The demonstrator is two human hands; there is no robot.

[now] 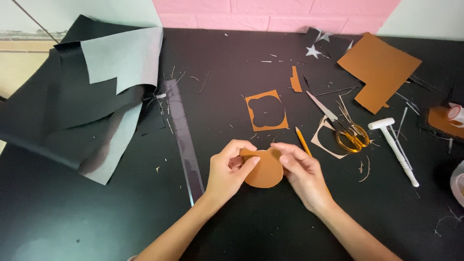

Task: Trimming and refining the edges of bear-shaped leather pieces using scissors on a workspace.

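Above the black table [96, 212], left hand [227, 169] and right hand [302, 171] pinch a brown cutout [265, 175].

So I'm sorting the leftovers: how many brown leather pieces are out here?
5. A round cutout held by both hands; a square scrap with a cut-out hole above it; a small strip; a large sheet top right; one partly cut off at the right edge. More may be hidden.

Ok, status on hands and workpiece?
Left hand and right hand both pinching round brown leather cutout. Yellow pencil beside right hand. Nothing blocking.
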